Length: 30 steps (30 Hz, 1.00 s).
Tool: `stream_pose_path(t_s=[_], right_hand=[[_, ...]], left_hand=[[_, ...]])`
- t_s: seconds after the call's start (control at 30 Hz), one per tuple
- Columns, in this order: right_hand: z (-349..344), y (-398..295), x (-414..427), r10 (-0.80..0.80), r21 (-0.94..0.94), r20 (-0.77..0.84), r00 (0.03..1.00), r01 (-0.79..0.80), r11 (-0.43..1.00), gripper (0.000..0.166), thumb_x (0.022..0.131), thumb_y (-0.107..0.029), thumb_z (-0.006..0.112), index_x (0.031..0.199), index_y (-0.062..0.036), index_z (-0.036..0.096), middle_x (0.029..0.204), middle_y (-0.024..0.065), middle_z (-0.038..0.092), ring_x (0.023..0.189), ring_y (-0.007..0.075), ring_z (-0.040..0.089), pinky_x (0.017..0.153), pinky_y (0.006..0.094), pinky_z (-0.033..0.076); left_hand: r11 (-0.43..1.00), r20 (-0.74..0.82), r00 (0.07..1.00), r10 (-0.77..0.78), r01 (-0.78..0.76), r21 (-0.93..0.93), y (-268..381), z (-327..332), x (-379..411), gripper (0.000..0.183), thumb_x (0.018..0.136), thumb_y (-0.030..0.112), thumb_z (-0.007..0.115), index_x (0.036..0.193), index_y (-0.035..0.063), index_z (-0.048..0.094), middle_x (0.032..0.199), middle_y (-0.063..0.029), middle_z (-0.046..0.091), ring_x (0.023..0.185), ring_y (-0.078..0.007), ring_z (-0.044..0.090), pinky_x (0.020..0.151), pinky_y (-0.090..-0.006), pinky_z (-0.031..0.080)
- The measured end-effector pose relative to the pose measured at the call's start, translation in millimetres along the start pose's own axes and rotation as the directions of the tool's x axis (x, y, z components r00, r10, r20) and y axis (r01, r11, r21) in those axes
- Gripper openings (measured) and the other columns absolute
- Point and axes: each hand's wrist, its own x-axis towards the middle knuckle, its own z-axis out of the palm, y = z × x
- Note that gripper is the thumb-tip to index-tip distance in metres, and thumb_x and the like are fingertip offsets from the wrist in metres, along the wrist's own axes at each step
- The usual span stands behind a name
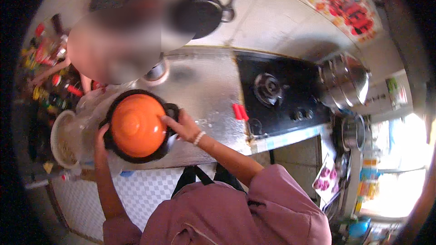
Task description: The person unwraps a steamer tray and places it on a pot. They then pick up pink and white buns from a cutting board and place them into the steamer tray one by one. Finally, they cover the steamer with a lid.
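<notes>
A dark round pot [141, 159] with a black rim is held over the steel worktop [201, 85]. Within its rim sits a glossy orange dome [138, 126], perhaps a lid or an upturned bowl; which one I cannot tell. My left hand [101, 137] grips the pot's left side, its fingers partly hidden. At the opposite side my right hand [185, 126] has hold of the pot's black side handle [172, 110], with the thumb reaching the dome's edge. Whether the pot's base touches the worktop is hidden.
To the right is a black gas stove [289, 92], bearing a stacked metal steamer [345, 80]. Red silicone grips [240, 112] lie at its near left edge. Left of the pot are clear plastic wrapping [88, 119], a pale basin [56, 139] and several bottles. A frying pan [204, 17] hangs behind.
</notes>
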Motion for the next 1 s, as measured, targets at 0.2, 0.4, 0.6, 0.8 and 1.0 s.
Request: stream_pose_path(t_s=[0.2,0.4,0.6,0.8,1.0], right_hand=[[-65.8,27.2,-24.1,-0.036,-0.176,0.169,0.985,0.066,0.982,0.058,0.087,-0.053,0.045,0.098,0.0041,0.049,0.074,0.0133,0.057,0.051,0.0172,0.058,0.041,0.029,0.047],[-163.6,140.4,-115.0,-0.145,-0.428,-0.132,0.981,0.076,0.901,0.038,0.081,-0.038,0.063,0.089,-0.0015,0.056,0.08,0.0195,0.063,0.075,0.0337,0.062,0.066,0.0397,0.048],[-220.7,208.8,-299.2,-0.031,-0.373,-0.397,0.917,-0.131,0.918,0.025,0.078,-0.024,0.066,0.087,-0.0033,0.055,0.074,0.0162,0.061,0.07,0.031,0.061,0.062,0.0382,0.047],[-241.5,257.3,-476.8,0.206,-0.306,-0.543,0.814,-0.421,0.854,0.027,0.079,-0.025,0.065,0.094,-0.0044,0.055,0.074,0.0143,0.063,0.071,0.0284,0.062,0.064,0.0371,0.049],[-248.2,302.2,-565.7,0.259,-0.228,-0.683,0.683,-0.536,0.813,0.03,0.078,-0.029,0.064,0.091,-0.004,0.052,0.072,0.0146,0.062,0.073,0.0311,0.061,0.065,0.0387,0.047]], left_hand=[[0.772,-0.019,0.946,0.324,-0.253,0.584,22.3,8.5,-43.0,0.045,0.084,0.035,0.058,0.112,-0.0004,0.056,0.109,-0.0095,0.057,0.1,-0.0206,0.053,0.09,-0.0333,0.04],[0.49,0.022,0.614,0.789,-0.649,0.582,60.1,143.4,-129.6,0.025,0.089,0.017,0.054,0.105,-0.0012,0.058,0.099,-0.0072,0.062,0.091,-0.017,0.058,0.083,-0.0284,0.044],[0.596,0.627,0.67,0.398,-0.708,0.379,-104.5,409.0,-131.8,0.039,0.077,0.031,0.069,0.106,0.0067,0.06,0.087,-0.0123,0.06,0.08,-0.021,0.059,0.072,-0.0329,0.047],[0.512,0.389,0.885,0.256,-0.465,0.722,-230.8,523.3,-90.0,0.048,0.066,0.04,0.073,0.089,-0.0009,0.061,0.091,-0.0174,0.062,0.085,-0.0295,0.058,0.076,-0.0411,0.045],[0.091,0.367,0.774,0.516,-0.475,0.875,-256.9,474.5,42.8,0.051,0.069,0.03,0.068,0.111,0.0042,0.052,0.106,-0.0177,0.059,0.098,-0.0358,0.057,0.084,-0.0446,0.044]])
